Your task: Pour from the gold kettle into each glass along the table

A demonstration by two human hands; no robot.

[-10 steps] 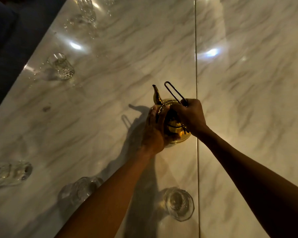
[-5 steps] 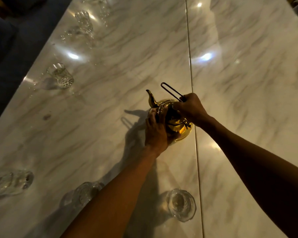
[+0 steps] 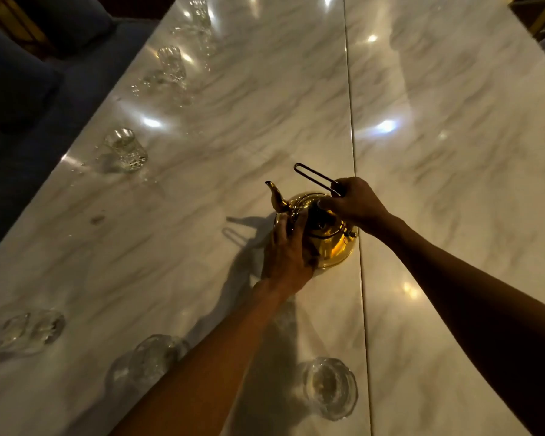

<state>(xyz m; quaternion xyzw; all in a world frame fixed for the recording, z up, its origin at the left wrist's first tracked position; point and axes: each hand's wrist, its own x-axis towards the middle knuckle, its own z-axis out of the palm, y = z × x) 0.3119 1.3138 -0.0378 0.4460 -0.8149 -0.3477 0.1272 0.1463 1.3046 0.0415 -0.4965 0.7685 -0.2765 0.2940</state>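
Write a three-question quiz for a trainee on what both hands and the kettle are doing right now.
1. True or false: the gold kettle is tipped over a glass, pouring.
2. Which hand grips the dark wire handle?
A. left hand
B. right hand
3. Fill in: the spout points toward the table's ___ edge, where glasses such as the one at stand in a row.

Key:
1. False; it sits on the marble table.
2. B; the left hand rests on the kettle's body.
3. Left.
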